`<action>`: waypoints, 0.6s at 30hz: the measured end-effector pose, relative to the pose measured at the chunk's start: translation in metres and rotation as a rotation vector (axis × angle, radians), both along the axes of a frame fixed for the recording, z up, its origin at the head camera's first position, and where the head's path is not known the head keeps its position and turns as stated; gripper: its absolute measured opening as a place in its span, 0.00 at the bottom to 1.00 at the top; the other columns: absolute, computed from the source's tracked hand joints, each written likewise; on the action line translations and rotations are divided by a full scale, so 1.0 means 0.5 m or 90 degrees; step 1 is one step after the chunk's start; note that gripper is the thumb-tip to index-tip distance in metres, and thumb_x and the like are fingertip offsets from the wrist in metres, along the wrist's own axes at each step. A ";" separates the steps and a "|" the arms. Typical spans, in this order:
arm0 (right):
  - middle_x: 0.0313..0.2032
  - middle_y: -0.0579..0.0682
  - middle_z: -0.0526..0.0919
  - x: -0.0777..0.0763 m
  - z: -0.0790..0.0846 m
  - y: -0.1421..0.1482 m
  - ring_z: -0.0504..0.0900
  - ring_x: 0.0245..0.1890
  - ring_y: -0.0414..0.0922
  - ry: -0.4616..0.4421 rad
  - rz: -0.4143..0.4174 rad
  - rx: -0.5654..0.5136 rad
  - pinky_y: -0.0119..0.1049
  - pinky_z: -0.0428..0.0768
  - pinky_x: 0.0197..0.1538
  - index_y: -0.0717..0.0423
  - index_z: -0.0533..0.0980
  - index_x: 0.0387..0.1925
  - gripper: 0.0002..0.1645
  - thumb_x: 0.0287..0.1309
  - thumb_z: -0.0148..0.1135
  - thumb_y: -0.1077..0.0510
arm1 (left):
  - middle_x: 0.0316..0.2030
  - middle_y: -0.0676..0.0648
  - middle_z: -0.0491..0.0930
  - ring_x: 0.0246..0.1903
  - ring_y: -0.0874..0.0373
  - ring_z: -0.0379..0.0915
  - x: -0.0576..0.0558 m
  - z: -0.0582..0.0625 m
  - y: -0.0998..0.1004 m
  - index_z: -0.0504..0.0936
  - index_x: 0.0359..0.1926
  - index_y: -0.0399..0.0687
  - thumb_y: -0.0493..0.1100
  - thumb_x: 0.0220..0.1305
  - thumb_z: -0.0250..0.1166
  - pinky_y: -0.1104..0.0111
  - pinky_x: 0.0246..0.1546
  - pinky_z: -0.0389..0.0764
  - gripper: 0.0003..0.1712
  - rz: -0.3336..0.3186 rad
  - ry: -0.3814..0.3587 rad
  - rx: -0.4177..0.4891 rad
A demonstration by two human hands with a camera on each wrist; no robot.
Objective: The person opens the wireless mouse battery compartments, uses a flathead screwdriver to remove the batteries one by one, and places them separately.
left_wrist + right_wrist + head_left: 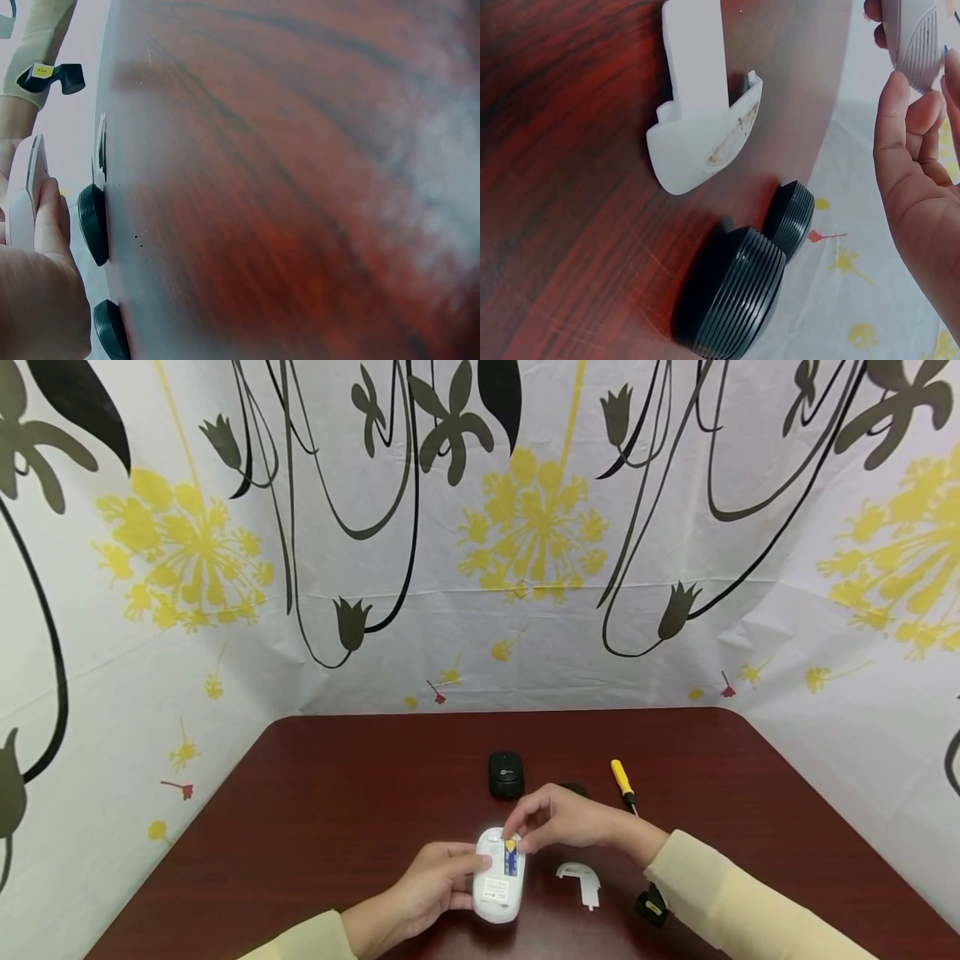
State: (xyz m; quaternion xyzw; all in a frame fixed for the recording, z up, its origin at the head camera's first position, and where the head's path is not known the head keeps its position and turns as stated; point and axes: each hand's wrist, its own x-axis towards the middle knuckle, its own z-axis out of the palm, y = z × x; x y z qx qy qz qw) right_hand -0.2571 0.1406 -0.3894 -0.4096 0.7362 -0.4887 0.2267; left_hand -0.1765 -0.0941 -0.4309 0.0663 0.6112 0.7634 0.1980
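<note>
A white computer mouse (495,892) is turned underside up with its battery bay uncovered. My left hand (442,881) grips it by the side, thumb across the underside. A blue and yellow battery (511,860) lies along the bay. The fingertips of my right hand (562,817) pinch at the battery's upper end; the exact contact is partly hidden. In the right wrist view, curled fingers meet the ribbed end of the mouse (921,45). To the right, on the table, is the loose white battery cover (583,883).
A black mouse (506,774) stands beyond my hands on the dark red table (360,777). A second black ribbed object (739,296) shows in the right wrist view, mostly hidden from above by my right hand. A yellow-handled screwdriver (622,778) lies behind my right forearm.
</note>
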 end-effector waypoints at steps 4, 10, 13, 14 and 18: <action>0.36 0.57 0.83 0.002 -0.003 -0.003 0.76 0.35 0.40 0.007 -0.002 0.002 0.32 0.79 0.36 0.59 0.85 0.40 0.09 0.55 0.70 0.63 | 0.39 0.36 0.83 0.36 0.49 0.83 0.001 -0.003 -0.001 0.75 0.53 0.23 0.36 0.64 0.61 0.60 0.34 0.85 0.22 0.000 -0.002 -0.003; 0.34 0.53 0.82 0.005 -0.010 -0.007 0.75 0.34 0.41 -0.002 -0.007 -0.003 0.31 0.79 0.36 0.60 0.85 0.39 0.09 0.54 0.70 0.64 | 0.39 0.36 0.83 0.36 0.49 0.83 0.004 -0.006 -0.001 0.76 0.52 0.24 0.36 0.63 0.62 0.60 0.33 0.85 0.20 0.001 0.002 -0.005; 0.33 0.50 0.82 0.004 -0.014 -0.009 0.75 0.34 0.40 0.000 -0.002 -0.015 0.31 0.78 0.36 0.61 0.85 0.38 0.09 0.53 0.70 0.65 | 0.39 0.36 0.83 0.36 0.49 0.83 0.004 -0.006 0.000 0.77 0.52 0.24 0.36 0.63 0.62 0.60 0.33 0.85 0.20 0.004 0.003 -0.005; 0.33 0.49 0.82 0.004 -0.014 -0.009 0.75 0.34 0.40 0.004 -0.002 -0.017 0.30 0.78 0.35 0.61 0.85 0.38 0.09 0.53 0.71 0.65 | 0.39 0.35 0.83 0.36 0.49 0.83 0.004 -0.005 0.000 0.77 0.51 0.24 0.36 0.63 0.62 0.60 0.33 0.85 0.20 0.005 0.003 -0.006; 0.32 0.49 0.82 0.004 -0.015 -0.009 0.75 0.33 0.39 0.006 -0.002 -0.031 0.30 0.78 0.35 0.62 0.85 0.38 0.09 0.52 0.71 0.65 | 0.39 0.35 0.83 0.35 0.49 0.83 0.002 -0.003 0.002 0.77 0.51 0.23 0.35 0.62 0.62 0.58 0.34 0.85 0.20 0.006 0.003 -0.008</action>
